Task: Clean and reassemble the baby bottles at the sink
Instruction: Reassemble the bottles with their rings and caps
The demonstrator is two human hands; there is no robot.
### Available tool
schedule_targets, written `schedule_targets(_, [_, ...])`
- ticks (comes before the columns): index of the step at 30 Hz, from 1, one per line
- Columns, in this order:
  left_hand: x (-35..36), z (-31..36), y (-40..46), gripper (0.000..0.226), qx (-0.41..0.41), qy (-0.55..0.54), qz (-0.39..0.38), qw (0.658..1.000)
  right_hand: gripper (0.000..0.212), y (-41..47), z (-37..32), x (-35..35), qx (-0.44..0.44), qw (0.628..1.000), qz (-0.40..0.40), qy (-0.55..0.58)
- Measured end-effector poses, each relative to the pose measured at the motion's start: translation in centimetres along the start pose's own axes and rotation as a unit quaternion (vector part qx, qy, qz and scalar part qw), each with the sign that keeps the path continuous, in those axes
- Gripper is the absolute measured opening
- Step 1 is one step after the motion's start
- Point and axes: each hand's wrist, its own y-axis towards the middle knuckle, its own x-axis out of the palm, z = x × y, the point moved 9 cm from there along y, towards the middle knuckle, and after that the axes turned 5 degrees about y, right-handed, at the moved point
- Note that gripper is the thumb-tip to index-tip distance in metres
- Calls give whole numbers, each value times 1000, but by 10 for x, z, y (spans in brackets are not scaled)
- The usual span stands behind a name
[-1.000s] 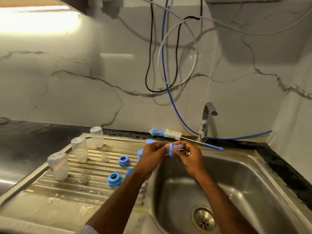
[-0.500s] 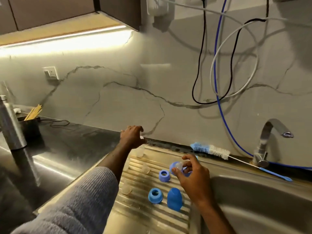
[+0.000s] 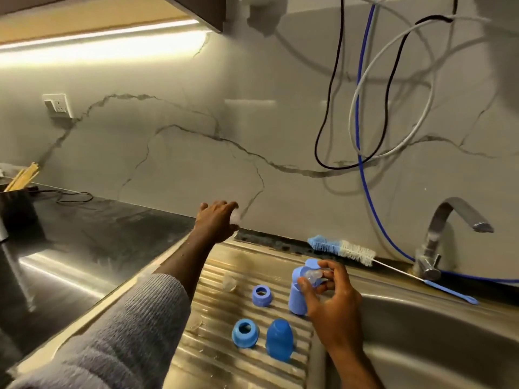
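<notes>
R hand point(image 3: 331, 293) over ribbed steel drainboard point(image 3: 213, 357), fingers pinching clear teat w/ blue ring point(image 3: 310, 275), teat tip pointing right, axis approx horizontal. L hand point(image 3: 216, 221) at back wall, fingers curled round clear bottle point(image 3: 234, 217), mostly hidden. Bottle brush point(image 3: 341, 249) lies along wall, bristles left. Marble-look backsplash, dark counter point(image 3: 92, 228). No legible writing.

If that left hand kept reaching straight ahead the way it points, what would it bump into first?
Most likely the marble wall behind the counter. The left hand already grips a clear bottle at the drainboard's back edge; depth is hard to judge.
</notes>
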Motion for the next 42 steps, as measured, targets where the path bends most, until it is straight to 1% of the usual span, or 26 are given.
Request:
schedule_targets(1, [-15, 14, -6, 62, -6, -65, 56, 996, 41, 1, 4, -3, 8, 1000, 7, 14])
schedule_targets(2, [-30, 26, -14, 62, -17, -145, 107, 984, 38, 2, 8, -6, 19, 999, 17, 29])
schedule_targets(3, [-42, 42, -26, 62, -26, -225, 147, 963, 35, 3, 11, -12, 31, 998, 30, 47])
schedule_targets(5, [-58, 74, -51, 57, -38, -365, 196, 909, 26, 7, 17, -25, 50, 992, 64, 96])
schedule_targets(6, [-62, 91, -66, 53, -45, -435, 205, 875, 20, 8, 20, -35, 59, 987, 81, 127])
schedule_targets(8, [-56, 125, -95, 47, -63, -561, 189, 804, 14, 9, 26, -55, 80, 975, 104, 180])
schedule_targets(10, [-44, 160, -123, 46, -72, -636, 155, 752, 15, 9, 29, -73, 86, 969, 110, 206])
schedule_targets(11, [-39, 179, -136, 46, -70, -667, 137, 729, 12, 7, 31, -87, 89, 965, 113, 217])
schedule_targets(13, [-33, 210, -153, 44, -61, -712, 104, 691, 9, 5, 36, -116, 103, 957, 124, 239])
schedule_targets(15, [-29, 234, -160, 41, -60, -732, 76, 674, 6, 5, 44, -148, 118, 951, 144, 248])
schedule_targets(17, [-20, 256, -163, 40, -72, -727, 44, 681, 9, 4, 53, -178, 139, 938, 168, 270])
schedule_targets(19, [-7, 277, -169, 41, -70, -716, -11, 694, 9, -1, 62, -196, 165, 921, 180, 305])
schedule_targets(22, [9, 302, -176, 44, -21, -738, -86, 669, 8, -6, 72, -200, 190, 910, 161, 331])
schedule_targets(25, [18, 309, -179, 42, 16, -743, -119, 658, 13, -5, 75, -198, 199, 913, 123, 334])
schedule_targets(26, [18, 310, -179, 40, 28, -738, -126, 662, 14, -3, 73, -197, 200, 915, 105, 334])
schedule_targets(27, [19, 310, -179, 41, 39, -724, -132, 676, 14, -2, 72, -195, 201, 918, 87, 331])
schedule_targets(28, [19, 310, -179, 43, 47, -701, -135, 699, 13, -2, 72, -194, 203, 921, 74, 324])
schedule_targets(31, [17, 308, -178, 57, 71, -612, -123, 778, 19, -4, 73, -193, 197, 930, 46, 307])
schedule_targets(32, [14, 309, -178, 60, 86, -589, -113, 796, 25, -5, 73, -193, 197, 931, 36, 305])
schedule_targets(33, [11, 310, -179, 58, 101, -576, -103, 805, 30, -6, 74, -192, 200, 931, 26, 305])
schedule_targets(36, [1, 311, -183, 41, 122, -562, -84, 814, 38, -10, 79, -192, 216, 923, -8, 317])
schedule_targets(38, [-4, 313, -185, 31, 136, -573, -88, 803, 35, -11, 81, -190, 217, 918, -32, 331])
schedule_targets(40, [-3, 315, -187, 29, 139, -593, -104, 786, 32, -11, 82, -190, 215, 916, -47, 336])
schedule_targets(41, [-3, 315, -189, 30, 138, -595, -104, 785, 33, -11, 83, -190, 214, 918, -47, 332])
schedule_targets(42, [-3, 315, -190, 32, 134, -590, -95, 791, 36, -10, 83, -191, 214, 920, -41, 325])
